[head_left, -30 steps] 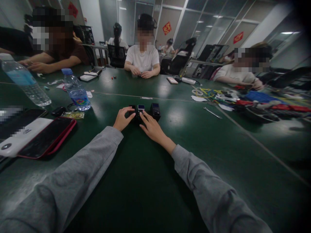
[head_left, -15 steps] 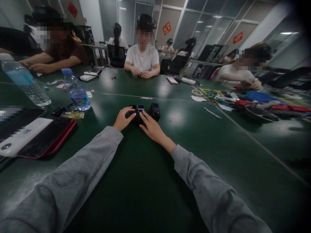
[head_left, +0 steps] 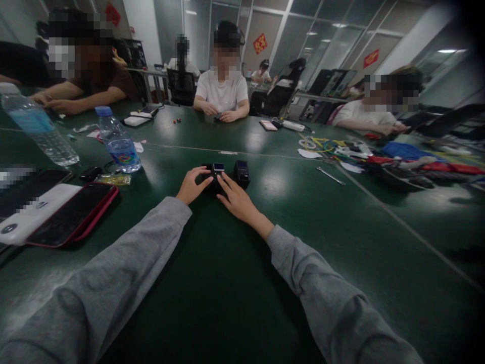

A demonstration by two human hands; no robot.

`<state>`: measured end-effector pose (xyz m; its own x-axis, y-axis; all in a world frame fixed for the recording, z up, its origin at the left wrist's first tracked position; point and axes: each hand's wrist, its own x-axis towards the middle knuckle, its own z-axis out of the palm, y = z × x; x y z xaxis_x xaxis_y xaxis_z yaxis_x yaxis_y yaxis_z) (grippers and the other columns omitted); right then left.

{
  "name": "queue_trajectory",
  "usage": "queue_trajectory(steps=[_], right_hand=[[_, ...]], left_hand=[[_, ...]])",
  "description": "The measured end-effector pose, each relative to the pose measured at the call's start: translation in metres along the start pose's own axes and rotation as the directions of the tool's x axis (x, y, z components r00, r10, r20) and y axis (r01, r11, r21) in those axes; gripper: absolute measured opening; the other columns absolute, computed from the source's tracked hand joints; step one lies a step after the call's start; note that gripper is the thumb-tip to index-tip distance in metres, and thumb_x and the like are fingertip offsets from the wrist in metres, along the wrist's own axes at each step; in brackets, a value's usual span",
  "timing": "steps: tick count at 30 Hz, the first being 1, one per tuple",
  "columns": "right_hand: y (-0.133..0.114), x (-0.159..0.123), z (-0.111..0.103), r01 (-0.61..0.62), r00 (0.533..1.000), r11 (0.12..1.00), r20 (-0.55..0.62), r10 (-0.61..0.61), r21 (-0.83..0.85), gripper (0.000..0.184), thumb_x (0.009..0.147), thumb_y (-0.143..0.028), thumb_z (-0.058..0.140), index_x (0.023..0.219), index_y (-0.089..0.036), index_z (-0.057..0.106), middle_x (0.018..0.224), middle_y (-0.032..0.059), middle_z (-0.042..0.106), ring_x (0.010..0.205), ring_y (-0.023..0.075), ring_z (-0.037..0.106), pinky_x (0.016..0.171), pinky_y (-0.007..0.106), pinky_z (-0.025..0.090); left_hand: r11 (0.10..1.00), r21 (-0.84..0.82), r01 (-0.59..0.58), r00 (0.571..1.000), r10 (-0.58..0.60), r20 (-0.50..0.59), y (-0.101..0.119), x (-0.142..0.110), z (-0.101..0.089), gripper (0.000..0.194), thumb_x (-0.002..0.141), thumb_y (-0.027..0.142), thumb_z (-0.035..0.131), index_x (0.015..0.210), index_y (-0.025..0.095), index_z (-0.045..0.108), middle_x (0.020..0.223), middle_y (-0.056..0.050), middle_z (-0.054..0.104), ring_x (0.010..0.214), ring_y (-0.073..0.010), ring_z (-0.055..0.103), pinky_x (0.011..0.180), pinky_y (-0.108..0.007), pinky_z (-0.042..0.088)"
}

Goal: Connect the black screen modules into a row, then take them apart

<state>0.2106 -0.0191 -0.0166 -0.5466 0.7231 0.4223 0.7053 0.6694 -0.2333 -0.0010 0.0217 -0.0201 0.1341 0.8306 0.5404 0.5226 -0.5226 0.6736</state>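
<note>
A small black device with a little lit screen (head_left: pixel 219 166) rests on the green table in front of me. My left hand (head_left: pixel 192 185) curls round its left side, thumb and fingers gripping it. From the right, my right hand (head_left: pixel 237 198) reaches over with fingers stretched out, the tips touching the device's front near the screen. The fingers hide much of its lower part. A second black device (head_left: pixel 242 173), box-shaped with a screen on top, stands just right of it, apart from the hands.
Two water bottles, one blue-capped (head_left: pixel 118 141) and one pale-capped (head_left: pixel 40 126), stand left. Phones, including a red-cased one (head_left: pixel 76 215), lie nearer. A wrench (head_left: pixel 330 176) and a cable pile (head_left: pixel 401 159) are right. A person in a white shirt (head_left: pixel 222 91) sits opposite; others sit around.
My hands and both black devices stay almost where they were. At the right, the co-worker's arms have shifted slightly.
</note>
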Motion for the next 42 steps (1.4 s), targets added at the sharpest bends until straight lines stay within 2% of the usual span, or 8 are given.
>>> queue_trajectory(steps=[12,21,23,26,31,35,38,42], right_hand=[[0.0,0.001,0.001,-0.017,1.0,1.0,0.0,0.017,0.008,0.06,0.101,-0.032,0.044,0.155,-0.026,0.019,0.158,0.0088,0.022,0.142,0.0281,0.03,0.114,0.051,0.035],[-0.003,-0.001,-0.002,-0.092,0.987,0.996,-0.131,0.093,0.013,0.041,0.097,-0.037,0.053,0.132,-0.016,0.045,0.13,0.0166,0.047,0.121,0.0324,0.049,0.101,0.052,0.048],[-0.002,-0.002,-0.001,-0.12,0.977,0.992,-0.172,0.123,0.031,0.048,0.096,-0.039,0.055,0.135,-0.014,0.041,0.13,0.0183,0.045,0.12,0.0329,0.05,0.1,0.051,0.049],[0.0,-0.002,0.003,-0.148,0.979,0.988,-0.134,0.152,0.042,0.06,0.096,-0.038,0.051,0.146,-0.012,0.029,0.138,0.02,0.039,0.123,0.0339,0.049,0.098,0.051,0.051],[-0.006,-0.009,-0.002,-0.178,0.979,0.979,-0.086,0.187,0.095,0.056,0.098,-0.03,0.04,0.15,-0.015,0.026,0.139,0.0179,0.042,0.121,0.0329,0.052,0.097,0.052,0.052],[-0.015,-0.05,-0.037,-0.153,0.973,0.978,-0.151,0.174,0.141,0.055,0.097,-0.029,0.043,0.15,-0.021,0.03,0.137,0.0138,0.047,0.122,0.0298,0.053,0.103,0.05,0.049],[-0.005,-0.11,-0.08,-0.212,0.949,0.974,-0.222,0.224,0.078,0.052,0.098,-0.033,0.046,0.148,-0.024,0.036,0.136,0.0122,0.05,0.123,0.0292,0.053,0.104,0.05,0.047],[0.037,-0.222,-0.139,-0.47,0.823,0.879,-0.397,0.406,-0.077,0.058,0.094,-0.054,0.048,0.147,-0.03,0.041,0.13,0.0135,0.057,0.112,0.0353,0.06,0.093,0.059,0.05]], left_hand=[[1.0,0.007,0.005,1.0,-0.005,0.005,-0.001,0.0,0.001,0.026,0.088,0.038,0.063,0.109,0.024,0.066,0.131,-0.007,0.062,0.128,-0.0232,0.052,0.112,-0.047,0.036],[1.0,0.004,0.012,1.0,-0.012,-0.007,0.003,0.0,0.0,0.023,0.09,0.035,0.06,0.109,0.024,0.067,0.13,-0.006,0.063,0.127,-0.0227,0.053,0.111,-0.046,0.037],[1.0,0.006,0.021,1.0,-0.021,-0.005,0.002,0.0,-0.001,0.023,0.091,0.035,0.058,0.109,0.024,0.067,0.131,-0.006,0.062,0.127,-0.0229,0.053,0.111,-0.047,0.036],[1.0,0.0,0.022,1.0,-0.022,-0.006,0.002,0.0,-0.001,0.023,0.091,0.035,0.058,0.108,0.023,0.067,0.131,-0.007,0.062,0.127,-0.0233,0.053,0.112,-0.048,0.036],[0.999,0.001,0.05,0.999,-0.05,0.001,0.0,0.0,-0.001,0.024,0.092,0.036,0.057,0.109,0.024,0.066,0.132,-0.007,0.061,0.127,-0.0243,0.052,0.111,-0.05,0.036],[0.998,-0.008,0.068,0.998,-0.068,0.001,-0.001,0.0,-0.002,0.025,0.092,0.038,0.055,0.11,0.024,0.066,0.133,-0.007,0.06,0.128,-0.0242,0.051,0.112,-0.051,0.035],[0.996,-0.019,0.086,0.996,-0.085,0.015,-0.002,0.0,-0.002,0.026,0.092,0.039,0.055,0.111,0.024,0.065,0.135,-0.007,0.059,0.129,-0.0246,0.05,0.111,-0.051,0.036],[0.996,-0.029,0.085,0.996,-0.085,0.013,-0.005,0.0,0.0,0.024,0.093,0.036,0.055,0.111,0.024,0.065,0.135,-0.007,0.059,0.128,-0.025,0.051,0.11,-0.053,0.036]])
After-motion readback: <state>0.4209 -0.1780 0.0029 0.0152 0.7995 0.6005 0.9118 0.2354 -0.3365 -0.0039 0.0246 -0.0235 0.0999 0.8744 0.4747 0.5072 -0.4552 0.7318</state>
